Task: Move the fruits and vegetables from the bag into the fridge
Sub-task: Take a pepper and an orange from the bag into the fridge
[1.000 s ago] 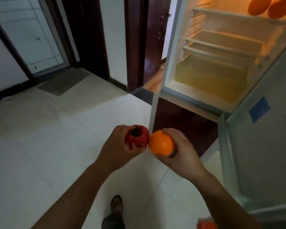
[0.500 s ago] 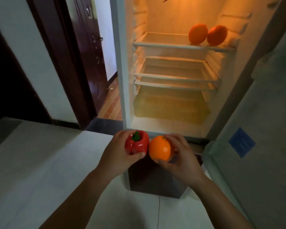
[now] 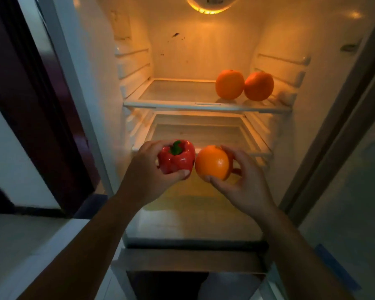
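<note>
Amber-lit from a ceiling lamp [image 3: 212, 6], the open fridge [image 3: 193, 50] fills the view, with its door [image 3: 355, 191] swung to the right and a dark wooden door frame [image 3: 30, 105] at the left. The left hand [image 3: 145, 176] grips a red bell pepper [image 3: 175, 158], stem up, with thumb and fingers [image 3: 183, 173] curled round it. The right hand [image 3: 245, 182] cups the held orange [image 3: 212, 162] between thumb and curled fingers. Both items are held side by side, touching or nearly so, just in front of the lower shelf [image 3: 195, 132]. Two oranges [image 3: 230, 84] already sit together at the right of the upper shelf [image 3: 171, 105], whose left part is bare. Judged step: placing. Each item is best set down well behind a shelf's front rim, the pepper on its base, and the orange steadied before release, since it may roll. The upper shelf's front rim overhangs the lower shelf and could catch knuckles on entry. The bag is out of view.
</note>
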Tool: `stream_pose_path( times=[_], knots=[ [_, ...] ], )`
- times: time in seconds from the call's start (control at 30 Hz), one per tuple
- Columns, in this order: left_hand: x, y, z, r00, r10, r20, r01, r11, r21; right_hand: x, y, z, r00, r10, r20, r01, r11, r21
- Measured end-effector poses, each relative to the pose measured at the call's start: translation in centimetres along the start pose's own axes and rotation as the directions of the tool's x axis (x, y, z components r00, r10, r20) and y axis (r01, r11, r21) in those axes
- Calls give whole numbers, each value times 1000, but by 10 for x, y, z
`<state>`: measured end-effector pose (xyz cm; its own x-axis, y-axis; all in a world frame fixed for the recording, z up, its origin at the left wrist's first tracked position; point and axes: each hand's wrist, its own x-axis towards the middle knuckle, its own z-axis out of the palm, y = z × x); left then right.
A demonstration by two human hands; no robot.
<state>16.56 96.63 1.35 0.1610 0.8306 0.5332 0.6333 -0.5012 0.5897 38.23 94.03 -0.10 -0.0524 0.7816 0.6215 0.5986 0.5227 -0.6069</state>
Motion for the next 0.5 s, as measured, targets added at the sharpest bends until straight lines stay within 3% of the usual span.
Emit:
stream_pose_path(
  times=[0.13,0.27,0.5],
  knots=[
    [42,1,-11,998,54,-39,-57,995,-85,44,3,-8,996,-17,-88,14,999,-30],
    [82,1,-22,995,11,-100,-27,987,-158,68,7,-10,984,-20,-174,12,999,-43],
    [127,0,-31,994,27,-110,-48,981,-189,104,10,-23,960,-22,-278,-3,996,-87]
  ],
)
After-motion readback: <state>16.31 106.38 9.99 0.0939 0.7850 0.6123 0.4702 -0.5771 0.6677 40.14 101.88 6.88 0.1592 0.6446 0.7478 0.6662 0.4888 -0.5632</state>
